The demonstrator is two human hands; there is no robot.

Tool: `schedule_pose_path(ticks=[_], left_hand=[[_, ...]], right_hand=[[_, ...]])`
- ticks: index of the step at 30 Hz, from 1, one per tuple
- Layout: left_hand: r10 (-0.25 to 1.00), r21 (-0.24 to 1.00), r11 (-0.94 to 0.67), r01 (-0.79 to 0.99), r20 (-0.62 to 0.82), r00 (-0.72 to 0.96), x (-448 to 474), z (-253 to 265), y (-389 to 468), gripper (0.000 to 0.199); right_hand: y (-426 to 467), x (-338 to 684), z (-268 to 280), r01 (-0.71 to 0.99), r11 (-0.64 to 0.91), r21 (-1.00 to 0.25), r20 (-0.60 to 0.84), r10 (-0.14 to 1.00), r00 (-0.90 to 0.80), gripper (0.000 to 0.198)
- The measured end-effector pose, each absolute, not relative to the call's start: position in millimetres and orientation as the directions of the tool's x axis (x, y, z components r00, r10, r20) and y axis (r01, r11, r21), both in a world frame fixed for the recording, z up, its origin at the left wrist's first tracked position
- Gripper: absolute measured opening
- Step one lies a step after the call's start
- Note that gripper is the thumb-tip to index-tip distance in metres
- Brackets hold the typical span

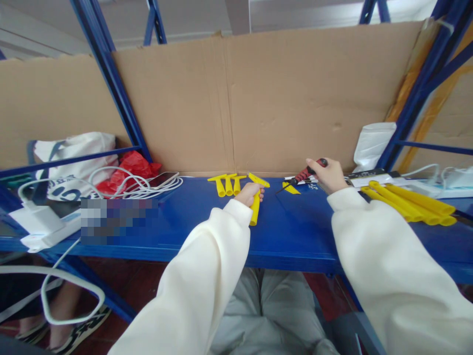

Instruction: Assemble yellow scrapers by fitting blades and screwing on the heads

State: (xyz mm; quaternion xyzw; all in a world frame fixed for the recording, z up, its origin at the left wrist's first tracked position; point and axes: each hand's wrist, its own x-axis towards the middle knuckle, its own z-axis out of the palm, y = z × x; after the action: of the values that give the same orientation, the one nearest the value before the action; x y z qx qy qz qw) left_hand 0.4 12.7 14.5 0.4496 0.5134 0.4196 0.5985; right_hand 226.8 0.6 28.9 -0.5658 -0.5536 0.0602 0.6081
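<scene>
Fingers curled, we are gripping one yellow T-piece in our left hand and a screwdriver in our right hand, three similar pieces seemingly joined, several tubes left.

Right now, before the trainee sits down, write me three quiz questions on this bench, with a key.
1. Which hand holds the screwdriver: A, the left hand; or B, the right hand?
2. True or false: the left hand holds nothing.
3. Fill in: the brown panel behind the blue shelf is made of ____.

Key: 1, B. 2, false; it grips a yellow piece. 3, cardboard.
</scene>
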Motion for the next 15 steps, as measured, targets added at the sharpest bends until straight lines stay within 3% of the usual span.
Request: schedule_pose_path(ticks=[5,9,15], left_hand=[[0.957,0.968,0.249,-0.01,-0.245,0.153,0.5,15.2,11.4,0.018],[0.954,0.969,0.247,0.002,-0.243,0.177,1.5,15.2,10.6,0.019],[0.946,0.962,0.267,-0.06,-0.249,0.209,2.0,12.0,14.5,0.023]], right_hand=[[1.9,224.8,33.6,0.425,0.382,-0.821,0.568,0.619,0.542,0.038],[2.8,220.1,34.2,0.323,0.404,-0.856,0.517,0.661,0.544,0.036],[4.6,219.9,30.5,0.353,0.397,-0.847,0.531,0.662,0.53,0.035]])
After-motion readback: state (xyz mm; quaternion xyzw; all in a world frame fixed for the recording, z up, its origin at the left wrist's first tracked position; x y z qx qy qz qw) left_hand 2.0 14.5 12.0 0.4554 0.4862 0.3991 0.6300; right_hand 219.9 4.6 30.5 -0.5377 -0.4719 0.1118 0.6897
